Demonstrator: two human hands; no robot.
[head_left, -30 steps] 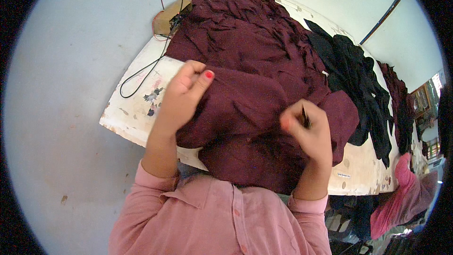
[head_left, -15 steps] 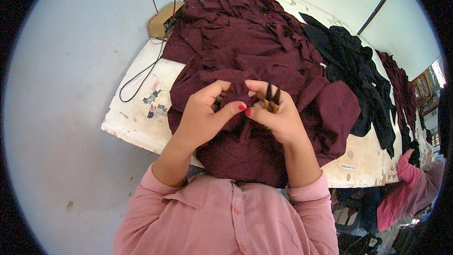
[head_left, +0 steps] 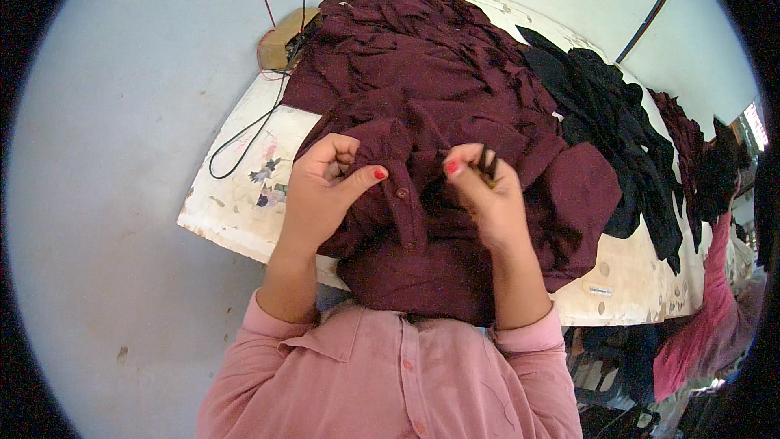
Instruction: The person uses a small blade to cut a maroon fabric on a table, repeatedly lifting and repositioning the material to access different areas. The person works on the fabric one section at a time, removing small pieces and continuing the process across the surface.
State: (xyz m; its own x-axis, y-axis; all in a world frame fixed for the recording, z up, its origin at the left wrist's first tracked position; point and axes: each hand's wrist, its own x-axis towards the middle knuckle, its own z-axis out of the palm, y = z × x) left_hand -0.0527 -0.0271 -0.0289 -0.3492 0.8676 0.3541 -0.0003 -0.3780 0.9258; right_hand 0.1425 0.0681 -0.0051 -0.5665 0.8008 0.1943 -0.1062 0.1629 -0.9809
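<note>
A maroon button-up shirt [head_left: 410, 268] lies bunched in front of me, over the table's near edge. My left hand [head_left: 325, 183] is closed on the shirt, pinching it beside the placket between thumb and fingers. A round button [head_left: 402, 193] shows on that placket, just right of my left thumb. My right hand [head_left: 485, 183] is a short way to the right, thumb and forefinger pressed together at the cloth; whether they pinch it is unclear. Tucked in its curled fingers are what look like thread snips [head_left: 488, 162], dark with brass-coloured parts, mostly hidden.
More maroon garments [head_left: 406, 41] are heaped behind the shirt. Black garments [head_left: 609, 130] lie to the right on the pale, worn table [head_left: 215, 211]. A cardboard-coloured box [head_left: 284, 36] with cables stands at the back left. At far right, a co-worker's pink sleeve [head_left: 715, 276] reaches upward.
My hands have moved apart, the left one leftward and the right one slightly right. The buttoned placket now shows between them. The co-worker's arm has risen with dark cloth.
</note>
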